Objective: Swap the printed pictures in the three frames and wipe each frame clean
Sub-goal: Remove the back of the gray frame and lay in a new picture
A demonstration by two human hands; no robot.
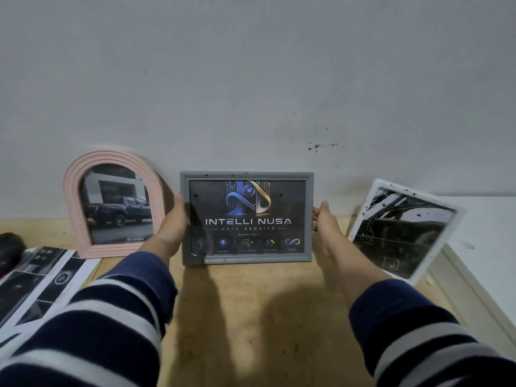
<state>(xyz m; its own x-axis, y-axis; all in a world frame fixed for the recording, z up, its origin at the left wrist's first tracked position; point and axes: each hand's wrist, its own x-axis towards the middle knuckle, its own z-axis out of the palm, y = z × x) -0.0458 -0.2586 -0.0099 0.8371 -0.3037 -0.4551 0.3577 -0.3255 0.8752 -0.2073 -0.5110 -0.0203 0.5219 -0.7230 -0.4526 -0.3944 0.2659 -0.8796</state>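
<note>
A: Grey frame (246, 217), landscape, upright on the wooden tabletop (251, 303) against the white wall (251, 65). Print inside reads "INTELLI NUSA DATA SERVICE". Position?

B: Centre of three. Pink arched frame (113, 203) to its left holds a pickup-truck photo; white frame (405, 230) to its right leans tilted, dark print inside, specks on its border.

A: Hands?

B: Left hand (174, 224) on the left edge, right hand (325, 223) on the right edge. Fingers wrap behind the moulding, thumbs toward the front; both grip the grey frame. Likely reason for the two-sided hold: keeps the glass off fingerprints and the frame square while it stands on its bottom edge.

A: Lifting or setting down?

B: Cannot tell. Bottom edge appears to touch the table.

A: Loose material?

B: Printed sheets (42, 280) lie flat at the left, probably the replacement pictures. No cloth visible.
</note>
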